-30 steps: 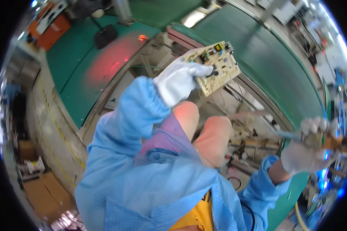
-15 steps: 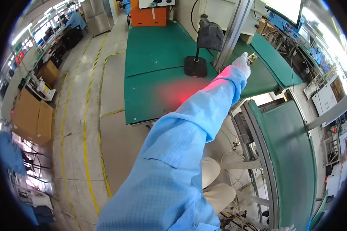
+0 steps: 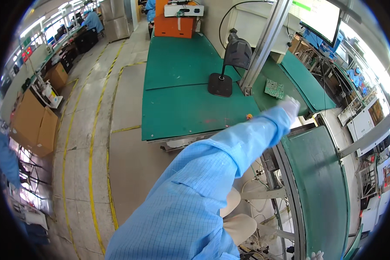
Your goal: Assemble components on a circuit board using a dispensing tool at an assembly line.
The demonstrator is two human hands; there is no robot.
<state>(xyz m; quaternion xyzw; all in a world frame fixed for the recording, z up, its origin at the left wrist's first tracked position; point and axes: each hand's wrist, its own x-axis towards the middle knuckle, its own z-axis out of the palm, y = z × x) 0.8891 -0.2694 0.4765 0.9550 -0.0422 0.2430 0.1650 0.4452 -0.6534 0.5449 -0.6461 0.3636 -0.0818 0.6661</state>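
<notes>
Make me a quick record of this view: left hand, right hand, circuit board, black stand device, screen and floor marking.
Left hand: white-gloved, reaching out, blurred; finger pose unclear
Right hand: partly visible at the lower edge
Circuit board: lying on a dark green surface, near the left hand
Black stand device: standing on a green mat
Screen: lit, upper right
Floor marking: yellow lines, left side
</notes>
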